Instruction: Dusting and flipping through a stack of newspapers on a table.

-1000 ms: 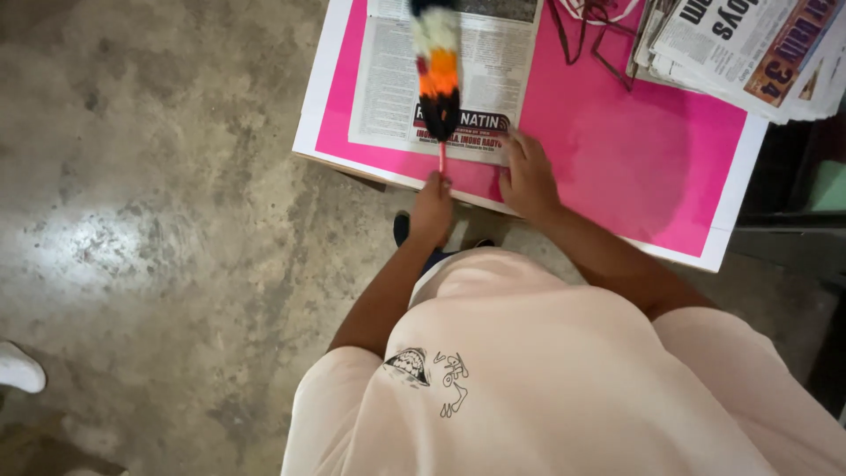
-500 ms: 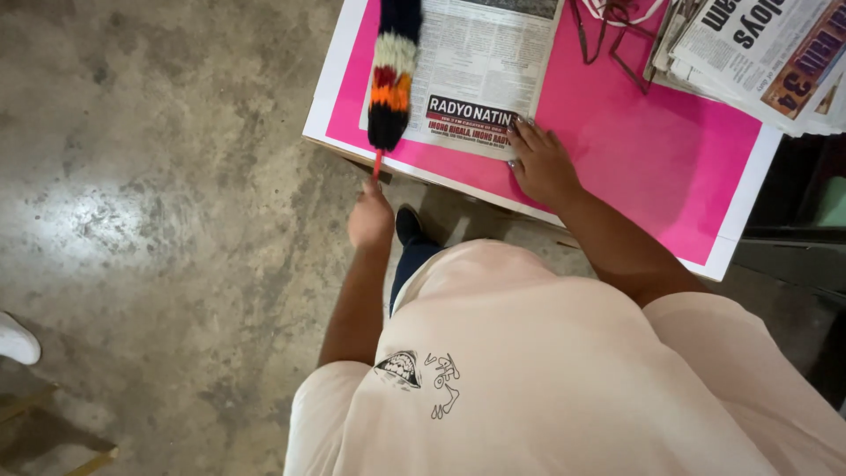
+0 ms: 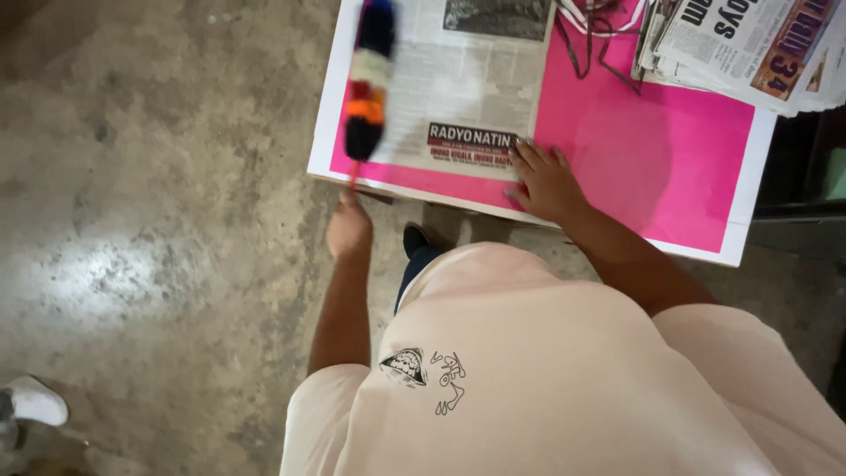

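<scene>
Two hands in view, both the wearer's. Left hand [image 3: 349, 226] closed in a fist around the thin handle of a multicoloured duster [image 3: 368, 81], just off the near left edge of the table. Duster head blurred, banded dark blue, white, orange and black, lying over the left margin of the pink board [image 3: 652, 150] and the left edge of the open newspaper sheet [image 3: 471, 84]. Right hand [image 3: 546, 181] flat, fingers spread and extended, palm down on the pink board, fingertips touching the near right corner of the newspaper sheet. Pink board white-bordered, covering the table top [image 3: 745, 238]. Stack of folded newspapers [image 3: 740, 48] at the far right of the board, well apart from both hands. Tangle of thin cords [image 3: 599, 26] at the far edge, between sheet and stack. Pale pink shirt [image 3: 546, 379] with a small dark line drawing filling the near foreground. Concrete floor [image 3: 150, 176] to the left; white shoe [image 3: 33, 401] at the near left edge.
</scene>
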